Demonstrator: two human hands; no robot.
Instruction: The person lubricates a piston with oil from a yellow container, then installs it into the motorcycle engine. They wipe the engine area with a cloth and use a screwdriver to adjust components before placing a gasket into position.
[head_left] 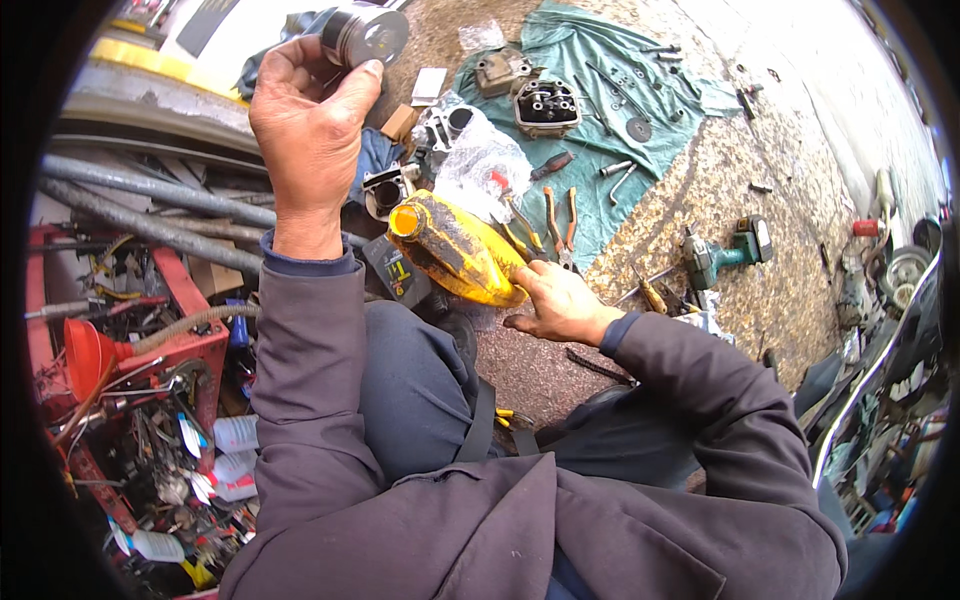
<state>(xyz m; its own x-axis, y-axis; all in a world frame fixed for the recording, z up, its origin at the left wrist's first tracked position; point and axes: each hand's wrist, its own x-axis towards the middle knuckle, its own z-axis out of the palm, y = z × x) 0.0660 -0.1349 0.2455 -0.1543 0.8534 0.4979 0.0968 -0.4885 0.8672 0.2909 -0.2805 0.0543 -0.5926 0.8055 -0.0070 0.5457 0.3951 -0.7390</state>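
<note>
Raised at the upper left, my left hand [312, 130] grips a round metal piston [372, 40] between thumb and fingers, its flat crown facing right. My right hand [565, 305] is closed around the lower end of a grimy yellow plastic jug [460, 250]. The jug lies tilted over, its uncapped mouth pointing to the upper left. Just beyond the mouth stands a metal engine cylinder [388, 190]. Clear plastic wrap [485, 165] lies behind the jug. Pliers with orange handles [561, 222] rest on the ground beyond my right hand.
A green cloth [565, 45] holds an engine cylinder head [547, 107] and several small parts. A teal cordless power tool [725, 254] lies to the right. At left are metal pipes [150, 220], a red funnel [88, 355] and a cluttered red metal frame [190, 340].
</note>
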